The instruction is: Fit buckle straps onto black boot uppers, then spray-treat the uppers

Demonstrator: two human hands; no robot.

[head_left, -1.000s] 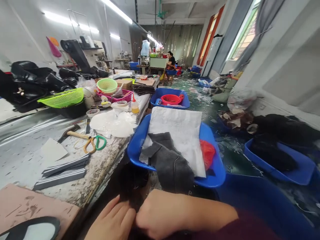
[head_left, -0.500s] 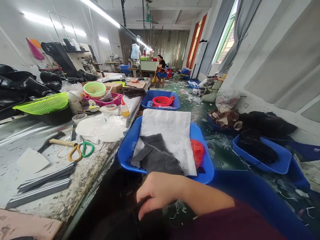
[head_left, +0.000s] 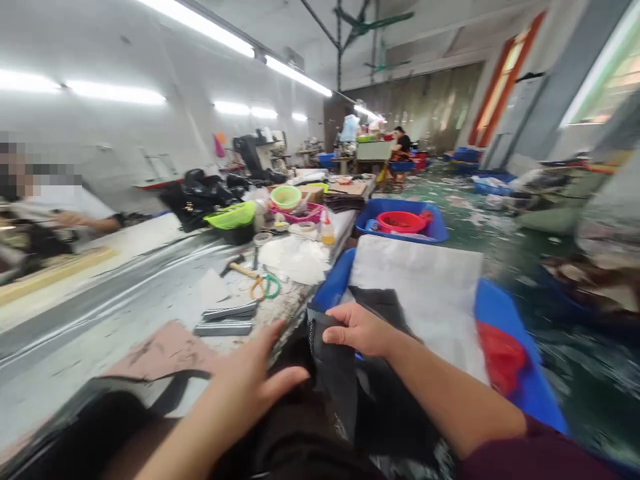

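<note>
Between thumb and fingers, my right hand (head_left: 357, 330) pinches the edge of a black fabric piece (head_left: 335, 373) with a light stitched seam. The piece hangs down over my lap. To its left, my left hand (head_left: 250, 373) is slightly blurred, with thumb and fingers apart and nothing between them. Behind the right hand stands a blue tub (head_left: 505, 313) with a white sheet (head_left: 420, 280) spread in it. Another dark piece (head_left: 383, 303) lies on that sheet, partly behind my right hand. Black material (head_left: 115, 413) lies at the table's near edge, left of my left arm.
On the worktable at left lie scissors (head_left: 265, 287), a hammer (head_left: 243, 269), dark strips with white lines (head_left: 225, 323) and a pink sheet (head_left: 165, 347). A glue bottle (head_left: 327, 229) stands farther back. A co-worker (head_left: 70, 207) sits across the table. A red bag (head_left: 503, 357) is in the tub.
My view has swung left and a co-worker has come into it. My right hand has risen, now holding a stitched black piece from the tub. My left hand has come into view.
</note>
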